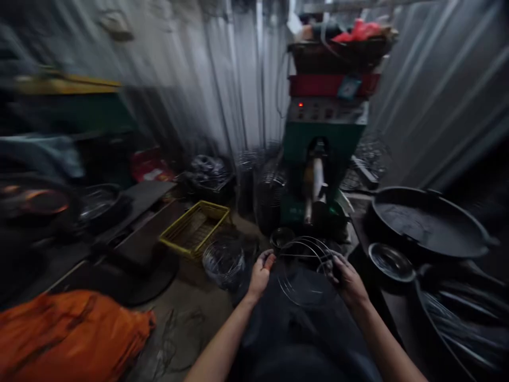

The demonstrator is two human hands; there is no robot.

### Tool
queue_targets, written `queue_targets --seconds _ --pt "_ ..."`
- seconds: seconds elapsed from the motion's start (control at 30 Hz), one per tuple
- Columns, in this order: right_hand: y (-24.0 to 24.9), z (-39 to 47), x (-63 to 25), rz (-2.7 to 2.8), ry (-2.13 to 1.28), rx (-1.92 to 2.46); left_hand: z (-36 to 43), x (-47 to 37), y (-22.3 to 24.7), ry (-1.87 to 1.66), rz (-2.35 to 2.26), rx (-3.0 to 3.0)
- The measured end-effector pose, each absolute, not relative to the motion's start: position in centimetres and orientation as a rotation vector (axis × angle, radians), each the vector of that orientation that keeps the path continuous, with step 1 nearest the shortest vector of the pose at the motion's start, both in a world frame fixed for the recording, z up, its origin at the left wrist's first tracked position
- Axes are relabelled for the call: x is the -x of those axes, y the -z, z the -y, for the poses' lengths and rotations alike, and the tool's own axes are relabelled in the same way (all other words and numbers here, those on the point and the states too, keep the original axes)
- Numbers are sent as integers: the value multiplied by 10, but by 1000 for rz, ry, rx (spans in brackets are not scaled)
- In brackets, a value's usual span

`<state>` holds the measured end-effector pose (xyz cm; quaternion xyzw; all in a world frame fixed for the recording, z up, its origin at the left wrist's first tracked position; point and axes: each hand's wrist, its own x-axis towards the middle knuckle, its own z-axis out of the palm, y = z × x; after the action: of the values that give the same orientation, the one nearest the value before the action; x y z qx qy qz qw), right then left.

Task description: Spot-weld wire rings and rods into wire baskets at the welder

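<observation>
A round frame of thin bent metal wire (305, 242) is held up in front of my body, its curved wires arching between my two hands. My left hand (260, 275) pinches at its left side, thumb and fingers together. Round its right side, where several wires meet, my right hand (350, 280) is closed. Blur hides the exact finger contact. Beyond the frame stands a green machine (296, 159) with a red band, a lit red lamp and a pale horizontal arm (318, 178) pointing towards me. A small dark bowl (282, 237) sits below that arm, just past my left hand.
On the right are a large round pan (429, 225), a small metal dish (392, 262) and a tub of wire rods (465, 318). Left of my hands stand a coil of wire rings (224, 261) and a yellow crate (169, 237). Orange cloth (71, 334) lies at lower left.
</observation>
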<state>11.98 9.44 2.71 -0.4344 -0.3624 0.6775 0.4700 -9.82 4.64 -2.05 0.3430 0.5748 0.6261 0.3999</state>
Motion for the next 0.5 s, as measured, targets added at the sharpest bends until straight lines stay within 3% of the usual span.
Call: queue_targets --seconds 0.27,0.5 --pt "-24 -96 -135 798 -1577 889 -28 63 -13 -1603 -1782 -1470" --pt "-2 -83 -120 934 -1527 1020 -23 12 -7 -1088 -1267 -1445"
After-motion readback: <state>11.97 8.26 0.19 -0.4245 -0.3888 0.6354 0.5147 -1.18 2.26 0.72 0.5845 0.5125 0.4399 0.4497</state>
